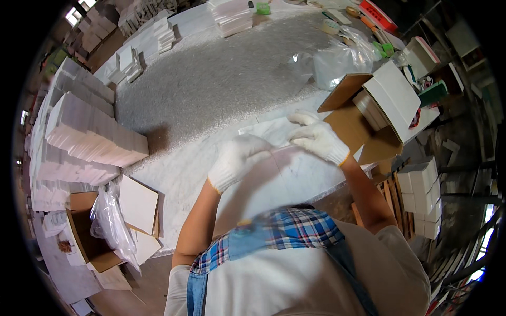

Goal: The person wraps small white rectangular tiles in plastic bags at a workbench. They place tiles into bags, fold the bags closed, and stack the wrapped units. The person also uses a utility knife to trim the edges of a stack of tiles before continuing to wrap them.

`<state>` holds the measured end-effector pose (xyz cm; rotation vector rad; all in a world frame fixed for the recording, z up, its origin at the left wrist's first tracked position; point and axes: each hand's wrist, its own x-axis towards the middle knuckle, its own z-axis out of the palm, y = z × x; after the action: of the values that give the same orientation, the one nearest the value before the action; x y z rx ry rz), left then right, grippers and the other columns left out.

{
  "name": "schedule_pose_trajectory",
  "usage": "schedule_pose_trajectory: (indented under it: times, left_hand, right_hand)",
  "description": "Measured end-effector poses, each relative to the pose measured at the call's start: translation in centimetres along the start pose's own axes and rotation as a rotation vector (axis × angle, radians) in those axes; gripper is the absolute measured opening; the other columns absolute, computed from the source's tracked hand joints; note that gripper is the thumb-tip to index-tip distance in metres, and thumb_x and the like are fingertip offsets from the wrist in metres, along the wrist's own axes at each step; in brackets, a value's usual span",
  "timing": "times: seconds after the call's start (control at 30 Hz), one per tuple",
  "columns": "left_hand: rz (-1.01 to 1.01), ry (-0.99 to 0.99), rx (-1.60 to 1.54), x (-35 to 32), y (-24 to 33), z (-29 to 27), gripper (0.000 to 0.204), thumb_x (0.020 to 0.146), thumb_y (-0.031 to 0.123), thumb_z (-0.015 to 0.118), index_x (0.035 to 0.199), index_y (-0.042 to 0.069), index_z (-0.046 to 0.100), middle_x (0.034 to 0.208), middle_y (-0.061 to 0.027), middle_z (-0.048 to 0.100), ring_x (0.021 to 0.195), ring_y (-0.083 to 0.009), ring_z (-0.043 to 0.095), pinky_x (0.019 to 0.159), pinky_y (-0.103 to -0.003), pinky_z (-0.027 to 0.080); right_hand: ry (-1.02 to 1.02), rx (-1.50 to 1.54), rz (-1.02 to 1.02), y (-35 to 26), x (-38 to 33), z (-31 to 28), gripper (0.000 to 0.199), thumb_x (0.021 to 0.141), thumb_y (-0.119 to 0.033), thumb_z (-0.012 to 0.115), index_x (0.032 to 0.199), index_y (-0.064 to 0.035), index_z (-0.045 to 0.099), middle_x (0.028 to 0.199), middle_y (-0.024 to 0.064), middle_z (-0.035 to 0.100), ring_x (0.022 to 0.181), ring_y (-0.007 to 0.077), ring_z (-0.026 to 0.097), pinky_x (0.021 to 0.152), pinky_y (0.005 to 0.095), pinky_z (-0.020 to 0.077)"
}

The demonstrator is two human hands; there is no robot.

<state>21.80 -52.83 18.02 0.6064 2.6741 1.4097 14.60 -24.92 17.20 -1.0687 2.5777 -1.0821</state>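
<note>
Both my hands wear white knit gloves with yellow cuffs. Over a pale marble work surface (195, 197), a thin white marble tile (270, 128) extends between them. My left hand (241, 158) is closed at the tile's near left side, fingertips pointing right. Bent fingers of my right hand (319, 138) grip its right side, the index finger reaching over the far edge. The gloves cover part of the tile, and it blends with the pale surface. Just right of my right hand stands an open cardboard box (342, 124) with white tiles (370, 110) stacked upright inside.
Tall stacks of white tiles (95, 126) stand at the left. An open box (84, 231) with clear plastic bags (113, 221) sits below them. Clear plastic (342, 63), a red tray (378, 16) and small tools lie at the far right. Smaller tile stacks (230, 16) line the far edge.
</note>
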Motion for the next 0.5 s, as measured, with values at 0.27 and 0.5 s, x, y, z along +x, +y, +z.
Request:
schedule_pose_trajectory:
  times: [0.27, 0.5]
  left_hand:
    - [0.03, 0.029, 0.26, -0.7, 2.2, -0.2, 0.032, 0.085, 0.039, 0.077, 0.097, 0.009, 0.077, 0.095, -0.0092, 0.075, 0.093, -0.0281, 0.071, 0.081, -0.04, 0.054]
    - [-0.047, -0.061, 0.8, 3.2, 1.6, 1.9, 0.064, 0.079, 0.041, 0.079, 0.132, 0.012, 0.058, 0.131, -0.0155, 0.061, 0.113, -0.0368, 0.064, 0.1, -0.047, 0.05]
  right_hand:
    - [0.121, -0.079, -0.016, 1.3, -2.8, 3.0, 0.019, 0.085, -0.021, 0.077, 0.103, -0.0204, 0.083, 0.147, 0.0109, 0.058, 0.145, 0.0326, 0.044, 0.118, 0.0395, 0.0401]
    - [0.177, -0.064, -0.051, 1.3, -3.5, 3.6, 0.024, 0.083, -0.015, 0.078, 0.106, -0.019, 0.083, 0.146, 0.0122, 0.059, 0.142, 0.0345, 0.047, 0.116, 0.0404, 0.0423]
